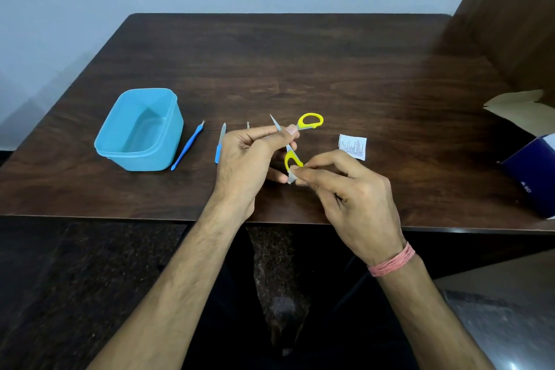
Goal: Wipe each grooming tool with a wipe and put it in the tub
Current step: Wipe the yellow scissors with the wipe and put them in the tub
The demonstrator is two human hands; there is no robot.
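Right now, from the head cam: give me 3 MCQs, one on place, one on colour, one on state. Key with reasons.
1. Where does the blue cuticle pusher lie?
A. inside the tub
B. on the table just right of the tub
C. on the wipe sachet

2. What colour are the scissors' handles?
A. yellow
B. red
C. black

3. What is in the tub?
A. the scissors
B. the nail file
C. nothing

Key:
1 B, it lies flat on the wood beside the tub's right wall.
2 A, both loops are yellow.
3 C, its bare floor shows; the left hand and right hand hold the scissors.
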